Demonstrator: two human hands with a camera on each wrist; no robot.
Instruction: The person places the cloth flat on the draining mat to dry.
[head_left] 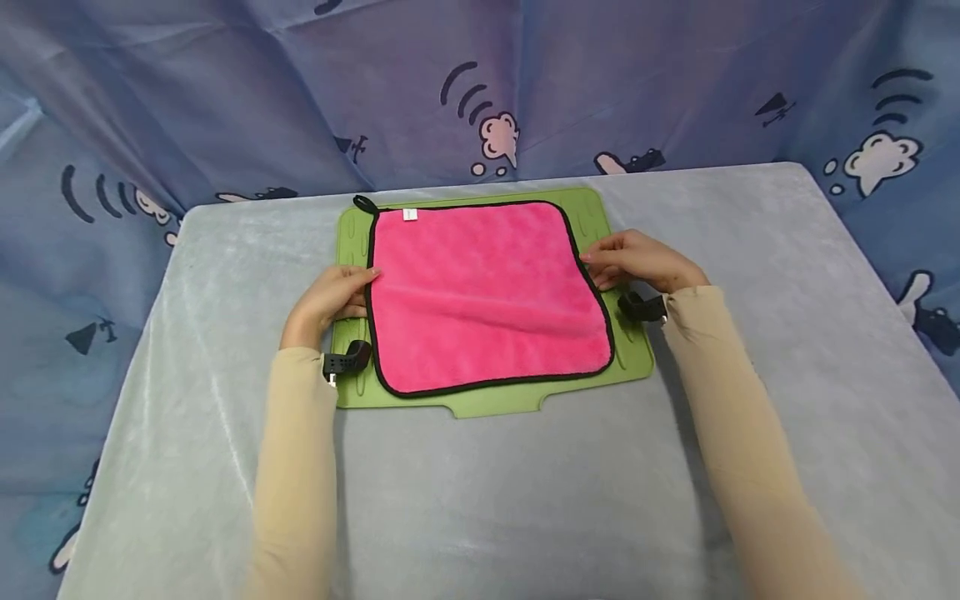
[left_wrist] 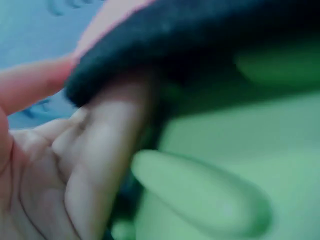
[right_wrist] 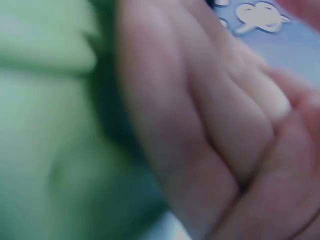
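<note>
A pink towel (head_left: 487,292) with a black border is spread over a green ridged board (head_left: 495,406). A black loop and a small white label (head_left: 409,214) sit at its far left corner. My left hand (head_left: 330,298) pinches the towel's left edge, thumb on top. In the left wrist view, the dark border lies between the thumb and the fingers (left_wrist: 95,165). At the opposite edge my right hand (head_left: 637,258) pinches the border. The right wrist view shows its curled fingers (right_wrist: 200,115) beside the board; the towel's held edge is hidden there.
The board lies on a table with a pale grey cloth (head_left: 487,492). A blue-purple patterned curtain (head_left: 420,92) hangs behind the table and along its sides. Each wrist wears a black strap (head_left: 348,360) over a board edge.
</note>
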